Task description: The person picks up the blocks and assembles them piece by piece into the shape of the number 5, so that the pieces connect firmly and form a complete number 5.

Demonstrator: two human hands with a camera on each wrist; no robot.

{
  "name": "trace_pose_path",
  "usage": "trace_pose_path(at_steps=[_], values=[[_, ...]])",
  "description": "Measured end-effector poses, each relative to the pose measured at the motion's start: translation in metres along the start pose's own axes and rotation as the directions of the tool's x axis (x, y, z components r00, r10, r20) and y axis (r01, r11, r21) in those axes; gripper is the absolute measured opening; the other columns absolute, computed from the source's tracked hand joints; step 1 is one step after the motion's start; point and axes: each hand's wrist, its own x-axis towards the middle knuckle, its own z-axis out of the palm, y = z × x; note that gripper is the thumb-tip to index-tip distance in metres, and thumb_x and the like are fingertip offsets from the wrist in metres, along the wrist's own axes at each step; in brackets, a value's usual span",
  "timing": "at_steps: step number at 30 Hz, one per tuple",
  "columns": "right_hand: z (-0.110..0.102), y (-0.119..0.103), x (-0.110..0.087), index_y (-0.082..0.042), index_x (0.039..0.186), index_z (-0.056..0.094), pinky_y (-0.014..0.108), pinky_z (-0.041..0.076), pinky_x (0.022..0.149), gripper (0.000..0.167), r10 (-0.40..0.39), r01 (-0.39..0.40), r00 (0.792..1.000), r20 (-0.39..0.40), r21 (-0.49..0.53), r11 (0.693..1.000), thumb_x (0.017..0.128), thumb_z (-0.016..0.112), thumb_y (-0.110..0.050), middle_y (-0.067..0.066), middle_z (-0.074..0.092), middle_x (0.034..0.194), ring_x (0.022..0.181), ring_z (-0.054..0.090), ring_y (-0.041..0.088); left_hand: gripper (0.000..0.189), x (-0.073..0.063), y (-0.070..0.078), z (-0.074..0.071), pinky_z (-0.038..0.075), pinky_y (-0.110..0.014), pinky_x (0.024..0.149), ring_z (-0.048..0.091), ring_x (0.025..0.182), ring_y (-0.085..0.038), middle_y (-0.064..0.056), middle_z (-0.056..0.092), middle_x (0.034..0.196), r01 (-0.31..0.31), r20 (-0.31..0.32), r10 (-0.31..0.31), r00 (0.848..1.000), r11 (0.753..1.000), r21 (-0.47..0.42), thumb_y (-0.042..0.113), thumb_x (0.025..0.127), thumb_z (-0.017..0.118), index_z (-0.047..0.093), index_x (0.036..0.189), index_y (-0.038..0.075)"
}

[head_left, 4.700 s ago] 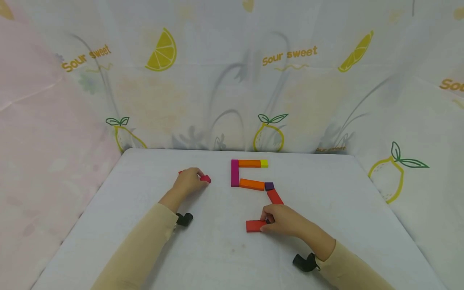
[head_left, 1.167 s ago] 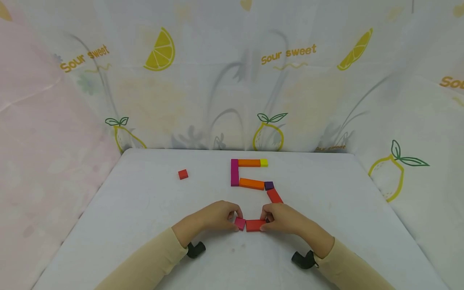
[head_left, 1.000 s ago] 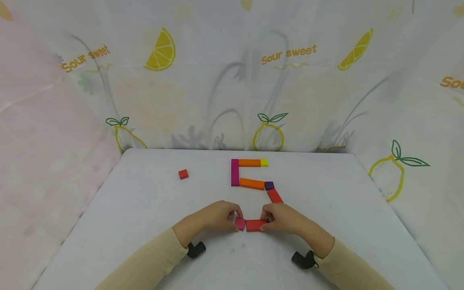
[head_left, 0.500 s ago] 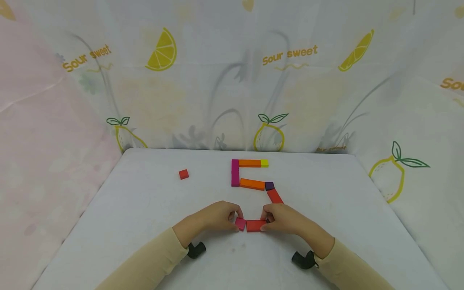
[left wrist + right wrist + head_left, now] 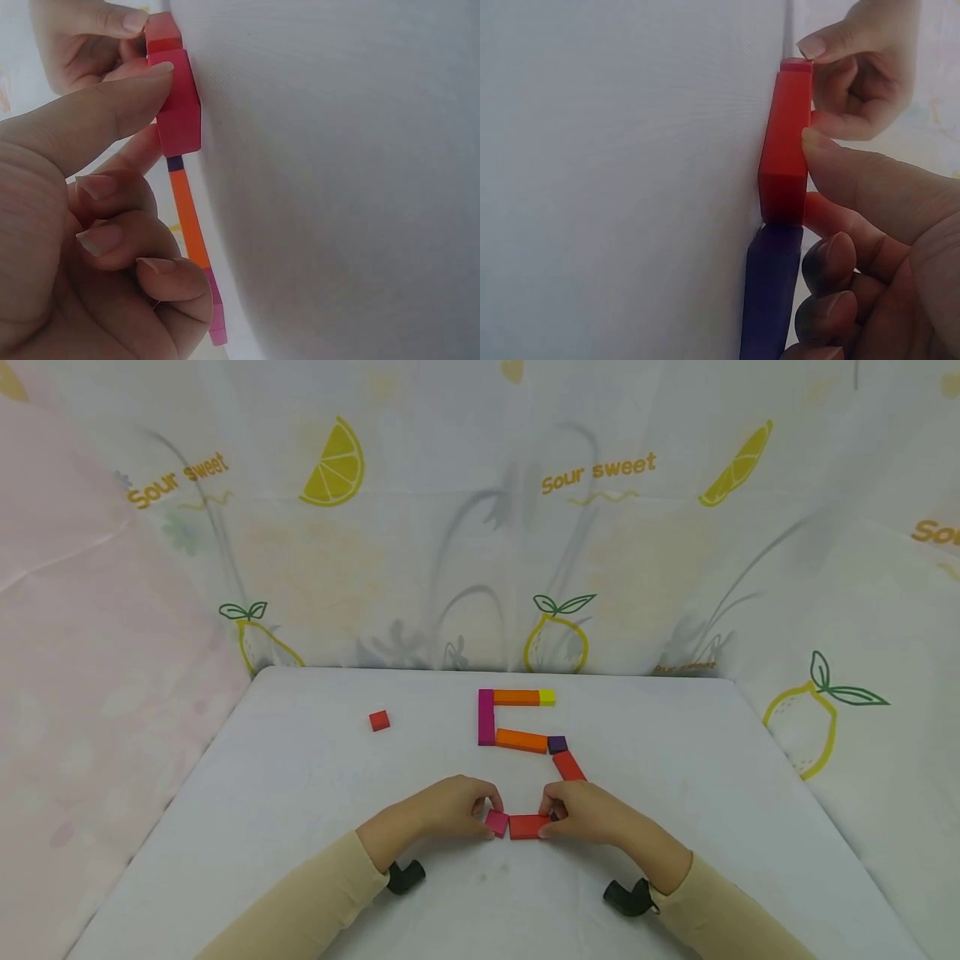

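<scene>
In the head view, my left hand (image 5: 442, 807) pinches a small pink block (image 5: 496, 823) between thumb and finger. Its right edge sits right beside the left end of a flat red block (image 5: 527, 827) on the table. The right hand (image 5: 588, 814) holds that red block by its right part, thumb in front and index finger behind. A dark purple block (image 5: 772, 292) adjoins the red one in the right wrist view; in the head view the right hand mostly hides it. From the left wrist, the pink block (image 5: 178, 105) looks level with the red one.
Farther back, an orange bar (image 5: 521, 741), a small purple block (image 5: 557, 744) and a slanted red bar (image 5: 568, 766) join a magenta upright (image 5: 486, 717), topped by another orange bar (image 5: 516, 697) and a yellow block (image 5: 547, 697). One red cube (image 5: 379, 721) lies apart, left.
Since the oldest frame, my left hand has brought the pink block right and nearer, down beside the red block, uncovering the red cube. The right hand stays put; the last second shows no visible motion.
</scene>
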Motion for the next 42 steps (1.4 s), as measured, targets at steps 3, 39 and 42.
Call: trace_pose_path(at_steps=[3,39,42], values=[[0.000,0.000,0.000,-0.018,0.091,0.066,0.026,0.041,0.059,0.019,-0.002,0.002,1.000,-0.001,0.000,1.000,0.084,0.083,-0.023,-0.006,0.053,0.069,0.067,0.052,0.013,0.031,-0.001,0.000,-0.001,0.044,-0.024,0.060,0.051,0.068,-0.009,0.006,0.052,0.072,0.011,0.000,-0.011,1.000,1.000,-0.009,0.029,0.083,0.082,0.069,0.111,0.025],[-0.001,-0.004,0.000,-0.019,0.090,0.065,0.026,0.040,0.060,0.020,0.035,-0.035,0.999,0.015,-0.006,0.999,0.083,0.083,-0.023,-0.004,0.053,0.069,0.069,0.052,0.013,0.034,-0.027,-0.070,-0.068,0.040,-0.030,0.054,0.045,0.055,-0.014,0.001,0.052,0.078,0.190,-0.464,-0.177,0.868,0.982,-0.019,0.030,0.090,0.075,0.069,0.118,0.010],[-0.001,-0.005,0.000,-0.018,0.090,0.064,0.026,0.040,0.060,0.020,0.031,-0.031,0.999,0.018,-0.003,1.000,0.083,0.083,-0.023,-0.004,0.053,0.070,0.069,0.052,0.013,0.036,-0.027,-0.078,-0.072,0.041,-0.031,0.057,0.047,0.061,-0.016,0.000,0.055,0.084,0.215,-0.482,-0.191,0.855,0.977,-0.006,0.030,0.091,0.074,0.068,0.120,0.009]])
